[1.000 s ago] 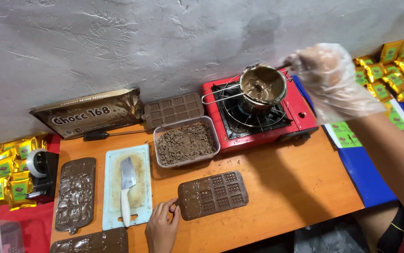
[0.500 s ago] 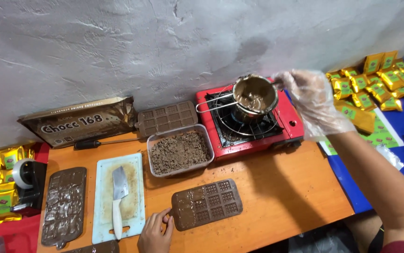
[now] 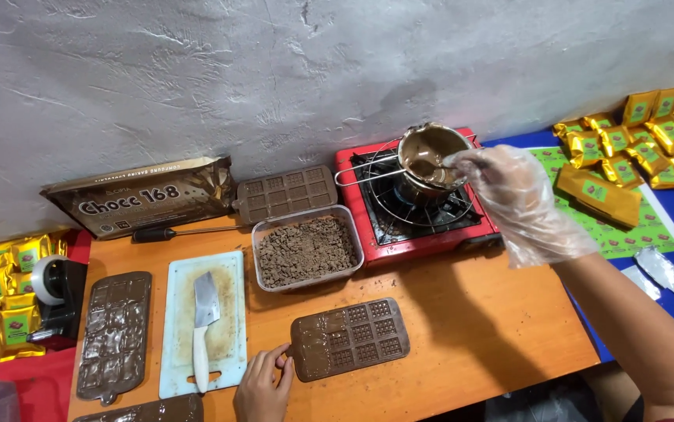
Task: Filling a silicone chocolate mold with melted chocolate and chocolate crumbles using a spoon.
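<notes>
My right hand point(image 3: 528, 205), in a clear plastic glove, reaches over the red portable stove point(image 3: 477, 227). Its fingertips pinch the right rim of a small metal pot point(image 3: 429, 156) of melted chocolate. The pot sits slightly tilted on the burner grate, its wire handle pointing left. My bare left hand point(image 3: 263, 383) lies at the table's near edge, fingers holding the left end of a brown chocolate mould point(image 3: 350, 339). A few of that mould's left cells hold chocolate. The mould lies flat on the orange table point(image 3: 470, 328).
A clear tub of chopped chocolate point(image 3: 306, 250) stands by the stove. A white cutting board point(image 3: 231, 281) carries a cleaver point(image 3: 203, 320). A filled mould point(image 3: 114, 336), an empty mould point(image 3: 286, 191), a chocolate block pack point(image 3: 141, 195), a tape dispenser point(image 3: 55, 291) and gold packets point(image 3: 649, 137) surround them.
My right hand has moved from beside the pot onto its right rim. The left hand stays at the mould's end. The view has shifted a little.
</notes>
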